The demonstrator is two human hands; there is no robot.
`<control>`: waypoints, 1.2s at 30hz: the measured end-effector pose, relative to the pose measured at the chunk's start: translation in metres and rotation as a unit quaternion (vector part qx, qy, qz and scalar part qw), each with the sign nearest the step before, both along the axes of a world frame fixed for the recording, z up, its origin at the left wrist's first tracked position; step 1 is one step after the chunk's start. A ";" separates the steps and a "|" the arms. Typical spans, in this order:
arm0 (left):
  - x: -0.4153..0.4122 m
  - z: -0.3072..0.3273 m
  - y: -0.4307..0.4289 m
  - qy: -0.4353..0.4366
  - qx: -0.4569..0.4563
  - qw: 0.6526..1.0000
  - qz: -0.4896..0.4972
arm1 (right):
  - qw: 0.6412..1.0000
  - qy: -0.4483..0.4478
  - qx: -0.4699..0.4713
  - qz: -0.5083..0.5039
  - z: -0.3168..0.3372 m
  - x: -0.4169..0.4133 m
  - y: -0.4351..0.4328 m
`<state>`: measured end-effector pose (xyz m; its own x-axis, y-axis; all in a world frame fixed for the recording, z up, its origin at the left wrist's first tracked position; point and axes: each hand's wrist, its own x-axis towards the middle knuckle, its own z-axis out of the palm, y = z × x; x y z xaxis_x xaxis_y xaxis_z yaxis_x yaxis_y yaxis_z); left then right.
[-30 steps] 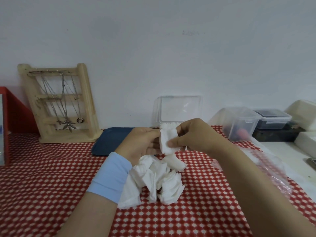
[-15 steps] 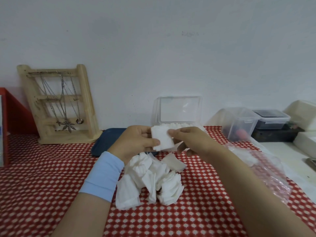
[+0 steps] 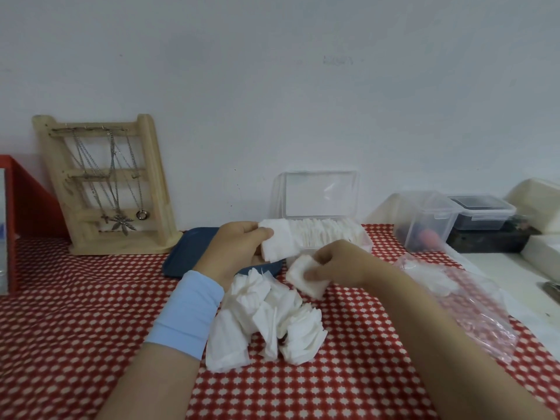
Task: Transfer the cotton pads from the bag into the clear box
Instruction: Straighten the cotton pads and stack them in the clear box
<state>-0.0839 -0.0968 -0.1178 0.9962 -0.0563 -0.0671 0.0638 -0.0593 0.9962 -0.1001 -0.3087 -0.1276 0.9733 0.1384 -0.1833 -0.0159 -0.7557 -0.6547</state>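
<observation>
Cotton pads [image 3: 266, 313] piled loose; clear box [image 3: 318, 194] open just behind.

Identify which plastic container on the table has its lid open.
The clear box left of the others, holding a row of cotton pads; its lid stands upright. The small clear tub and dark tub are lidded.

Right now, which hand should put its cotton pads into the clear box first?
Left, most likely. The left hand grips a stack of pads right at the front edge of the open clear box. The right hand pinches a single pad lower down, nearer the loose pile on the cloth.
</observation>
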 end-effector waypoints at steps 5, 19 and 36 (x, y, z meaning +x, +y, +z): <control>0.002 -0.003 -0.004 -0.015 0.001 0.998 0.065 | 0.979 -0.054 0.181 -0.077 0.028 -0.007 -0.017; -0.017 0.000 -0.022 0.025 -0.064 0.994 -0.085 | 0.975 -0.070 0.199 -0.065 0.031 -0.011 0.003; -0.021 0.010 -0.016 -0.026 0.105 0.988 -0.110 | 0.986 -0.047 0.157 0.025 0.035 -0.012 -0.008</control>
<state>-0.1045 -0.1127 -0.1082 0.9639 -0.2617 -0.0498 -0.0242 -0.2723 0.9619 -0.1124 -0.3165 -0.0928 0.9742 0.2231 -0.0324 0.0892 -0.5132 -0.8536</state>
